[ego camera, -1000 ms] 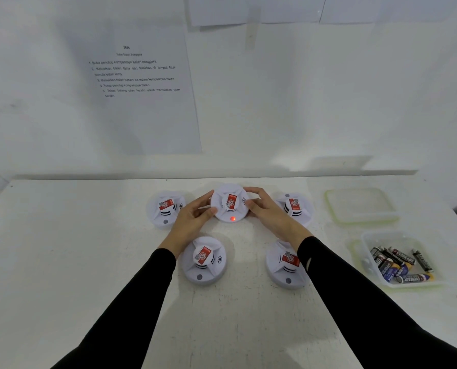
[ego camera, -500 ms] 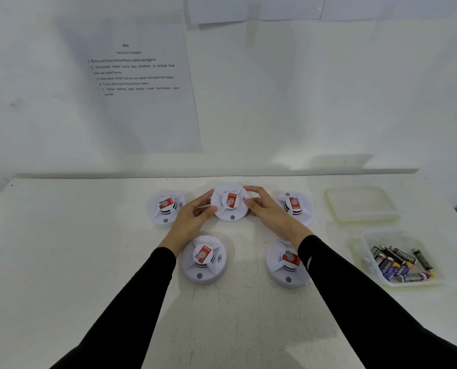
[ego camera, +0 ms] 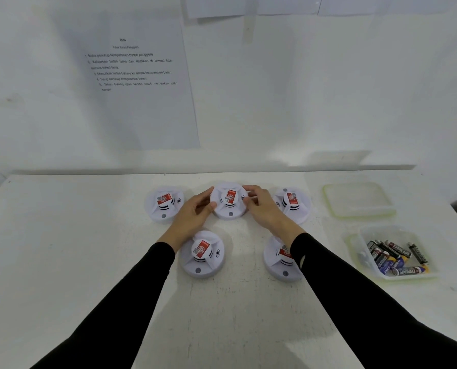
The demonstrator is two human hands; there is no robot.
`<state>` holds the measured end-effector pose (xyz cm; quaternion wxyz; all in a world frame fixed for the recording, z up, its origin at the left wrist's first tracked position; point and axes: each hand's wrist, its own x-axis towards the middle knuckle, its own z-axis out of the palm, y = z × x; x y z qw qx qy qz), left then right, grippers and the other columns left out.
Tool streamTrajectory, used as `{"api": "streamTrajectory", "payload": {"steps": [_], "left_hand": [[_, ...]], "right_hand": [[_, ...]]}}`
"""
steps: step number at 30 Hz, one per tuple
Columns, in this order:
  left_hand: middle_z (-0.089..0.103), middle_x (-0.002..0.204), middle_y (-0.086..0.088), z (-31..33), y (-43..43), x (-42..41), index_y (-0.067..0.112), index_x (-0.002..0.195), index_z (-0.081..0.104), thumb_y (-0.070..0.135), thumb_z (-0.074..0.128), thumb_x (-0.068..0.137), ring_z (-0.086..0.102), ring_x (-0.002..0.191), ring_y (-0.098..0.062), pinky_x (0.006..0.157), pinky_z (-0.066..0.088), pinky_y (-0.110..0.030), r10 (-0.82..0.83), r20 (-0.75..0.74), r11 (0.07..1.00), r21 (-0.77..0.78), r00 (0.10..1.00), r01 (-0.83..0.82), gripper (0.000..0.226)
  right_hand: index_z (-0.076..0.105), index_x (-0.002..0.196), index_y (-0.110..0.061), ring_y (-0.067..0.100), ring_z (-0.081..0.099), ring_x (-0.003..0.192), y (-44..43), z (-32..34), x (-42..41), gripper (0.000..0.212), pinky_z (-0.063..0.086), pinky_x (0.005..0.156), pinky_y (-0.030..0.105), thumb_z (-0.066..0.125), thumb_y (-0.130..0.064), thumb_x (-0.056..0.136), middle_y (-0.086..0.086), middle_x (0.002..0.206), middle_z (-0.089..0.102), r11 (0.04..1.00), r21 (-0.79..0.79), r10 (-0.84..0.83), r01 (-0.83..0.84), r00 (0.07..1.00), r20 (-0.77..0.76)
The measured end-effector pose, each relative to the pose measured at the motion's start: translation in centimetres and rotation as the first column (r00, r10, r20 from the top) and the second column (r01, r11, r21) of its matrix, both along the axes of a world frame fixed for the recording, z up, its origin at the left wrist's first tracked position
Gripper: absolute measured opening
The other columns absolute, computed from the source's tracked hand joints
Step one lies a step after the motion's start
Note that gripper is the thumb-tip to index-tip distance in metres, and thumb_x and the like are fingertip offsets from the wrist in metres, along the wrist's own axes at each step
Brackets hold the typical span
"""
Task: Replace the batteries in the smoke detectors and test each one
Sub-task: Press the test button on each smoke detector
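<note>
Several white round smoke detectors with red labels lie on the white table (ego camera: 62,249). The middle back detector (ego camera: 229,201) sits between my hands. My left hand (ego camera: 192,211) holds its left rim with thumb and fingers. My right hand (ego camera: 262,206) grips its right rim with curled fingers. Other detectors lie at back left (ego camera: 164,204), back right (ego camera: 292,203), front left (ego camera: 202,254) and front right (ego camera: 280,259), the last partly hidden by my right sleeve. A clear tub (ego camera: 365,233) at the right holds several batteries (ego camera: 395,258).
A clear lid (ego camera: 357,199) lies behind the tub at the back right. A printed instruction sheet (ego camera: 134,75) hangs on the white wall behind the table. The table's back edge meets the wall.
The red light at the front of the middle detector was lit one second ago and is now off. My hands have stayed on its rim.
</note>
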<state>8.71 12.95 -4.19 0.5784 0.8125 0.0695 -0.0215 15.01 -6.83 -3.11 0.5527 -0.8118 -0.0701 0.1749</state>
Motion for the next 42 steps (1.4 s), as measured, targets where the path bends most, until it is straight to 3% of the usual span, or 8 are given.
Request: {"api": "streamTrajectory", "payload": {"steps": [10, 14, 16, 20, 26, 30, 36, 42], "left_hand": [[0.052, 0.134, 0.002, 0.6, -0.2, -0.2, 0.017, 0.145, 0.045, 0.030, 0.058, 0.099, 0.052, 0.120, -0.010, 0.099, 0.040, -0.022, 0.026, -0.058, 0.996, 0.087, 0.998, -0.021, 0.050], [0.052, 0.131, 0.007, 1.4, -1.1, -0.7, 0.021, 0.136, 0.054, 0.021, 0.052, 0.102, 0.052, 0.116, -0.006, 0.101, 0.044, -0.023, 0.135, 0.077, 0.983, 0.111, 0.988, -0.143, 0.034], [0.056, 0.127, 0.004, 1.8, -1.9, -0.8, 0.022, 0.122, 0.063, 0.010, 0.050, 0.101, 0.054, 0.113, -0.004, 0.097, 0.046, -0.018, 0.133, 0.262, 0.970, 0.165, 0.956, -0.180, 0.028], [0.060, 0.111, 0.008, 2.0, -4.7, 0.9, 0.016, 0.107, 0.072, -0.003, 0.049, 0.096, 0.058, 0.108, -0.011, 0.094, 0.047, -0.025, -0.043, 0.447, 0.951, 0.293, 0.893, -0.101, 0.032], [0.065, 0.101, 0.011, 3.3, -9.5, 2.4, 0.014, 0.099, 0.073, -0.009, 0.047, 0.092, 0.058, 0.092, 0.010, 0.078, 0.039, -0.004, -0.068, 0.418, 0.973, 0.228, 0.906, -0.033, 0.035], [0.066, 0.113, 0.007, 3.8, -12.0, 3.7, 0.016, 0.111, 0.067, -0.001, 0.043, 0.098, 0.058, 0.104, -0.001, 0.081, 0.040, -0.001, -0.071, 0.230, 0.986, 0.162, 0.971, 0.034, 0.032], [0.052, 0.122, 0.012, 3.3, -14.8, 6.5, 0.022, 0.135, 0.049, 0.039, 0.029, 0.107, 0.049, 0.112, -0.008, 0.098, 0.031, -0.025, -0.150, -0.166, 0.987, 0.040, 0.975, 0.158, 0.039], [0.060, 0.135, -0.004, 2.0, -15.7, 7.3, 0.017, 0.133, 0.056, 0.055, 0.028, 0.098, 0.057, 0.119, -0.021, 0.111, 0.040, -0.040, -0.053, -0.310, 0.982, -0.187, 0.949, -0.006, 0.058]], "right_hand": [[0.046, 0.140, -0.013, 0.015, 0.050, 0.110, -0.3, 1.6, -0.3, 0.038, 0.037, 0.093, 0.022, 0.042, -0.018, 0.102, 0.006, 0.137, 0.039, 0.974, -0.208, 0.104, -0.089, 0.993, 0.059], [0.060, 0.121, -0.017, 0.028, 0.047, 0.115, -4.1, 2.8, -0.9, 0.028, 0.032, 0.093, 0.027, 0.056, -0.018, 0.093, 0.007, 0.127, 0.047, 0.922, -0.210, -0.191, 0.325, 0.854, 0.483], [0.052, 0.127, -0.017, 0.033, 0.038, 0.123, -6.2, 2.8, -1.2, 0.052, 0.027, 0.098, 0.036, 0.067, -0.042, 0.084, 0.009, 0.134, 0.039, 0.771, -0.410, -0.283, 0.487, 0.840, 0.463], [0.035, 0.134, -0.007, 0.032, 0.037, 0.125, -7.9, 2.4, -1.7, 0.111, 0.029, 0.102, 0.045, 0.067, -0.079, 0.057, 0.010, 0.132, 0.037, 0.637, -0.700, -0.247, 0.323, 0.946, 0.212], [0.026, 0.143, -0.010, 0.027, 0.035, 0.130, -10.7, 2.3, -0.5, 0.102, 0.030, 0.103, 0.034, 0.083, -0.045, 0.066, 0.008, 0.140, 0.037, 0.848, -0.518, -0.037, 0.114, 0.987, 0.158], [0.020, 0.148, -0.010, 0.026, 0.024, 0.142, -13.4, 3.4, -0.2, 0.087, 0.027, 0.107, 0.027, 0.071, -0.006, 0.077, 0.006, 0.154, 0.025, 0.874, -0.453, 0.239, -0.177, 0.968, 0.082], [0.028, 0.144, -0.002, 0.030, 0.043, 0.129, -12.7, 2.4, -3.0, 0.059, 0.038, 0.103, 0.034, 0.053, -0.010, 0.091, 0.017, 0.142, 0.038, 0.920, -0.292, -0.276, 0.260, 0.961, -0.015], [0.052, 0.123, 0.007, 0.033, 0.060, 0.097, -11.9, 2.7, -3.3, 0.036, 0.050, 0.070, 0.033, 0.041, 0.003, 0.089, 0.018, 0.110, 0.061, 0.936, -0.081, -0.349, 0.342, 0.934, -0.082]]}}
